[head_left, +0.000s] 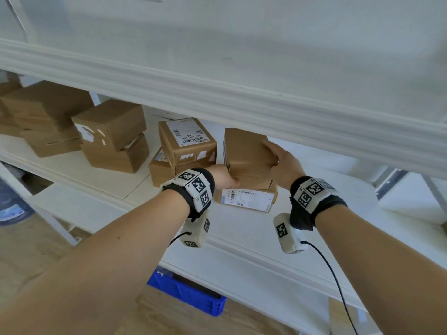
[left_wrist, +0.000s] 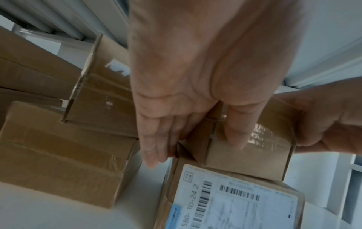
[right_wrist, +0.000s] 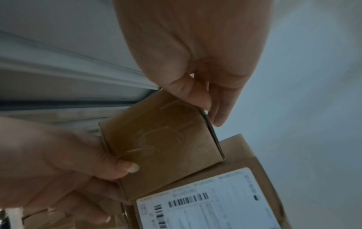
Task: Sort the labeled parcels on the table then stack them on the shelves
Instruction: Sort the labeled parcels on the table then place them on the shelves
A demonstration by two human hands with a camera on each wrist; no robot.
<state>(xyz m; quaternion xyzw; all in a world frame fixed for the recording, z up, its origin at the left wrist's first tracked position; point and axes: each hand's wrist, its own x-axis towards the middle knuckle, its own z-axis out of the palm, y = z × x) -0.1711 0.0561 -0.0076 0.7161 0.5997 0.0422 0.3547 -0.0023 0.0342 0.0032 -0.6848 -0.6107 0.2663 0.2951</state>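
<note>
I see stacked parcels (head_left: 113,135) far left on the shelf (head_left: 79,165) | labeled parcel (head_left: 187,143) mid | my left hand (head_left: 221,176) grips the plain box (head_left: 249,158), thumb on its front, fingers on its left side | the box sits on a flat labeled parcel (head_left: 248,199) | right hand (head_left: 284,163) grips its right side

White shelving unit (head_left: 72,165) with moulded front edges; the upper shelf (head_left: 217,97) overhangs the one below. Pale wall (head_left: 242,32) behind, evenly lit in soft daylight. Wood-grain floor (head_left: 29,250) visible below at the left. A blue plastic crate (head_left: 188,291) stands on the floor under the lowest shelf edge. Grey metal frame legs (head_left: 391,182) show at far right.
</note>
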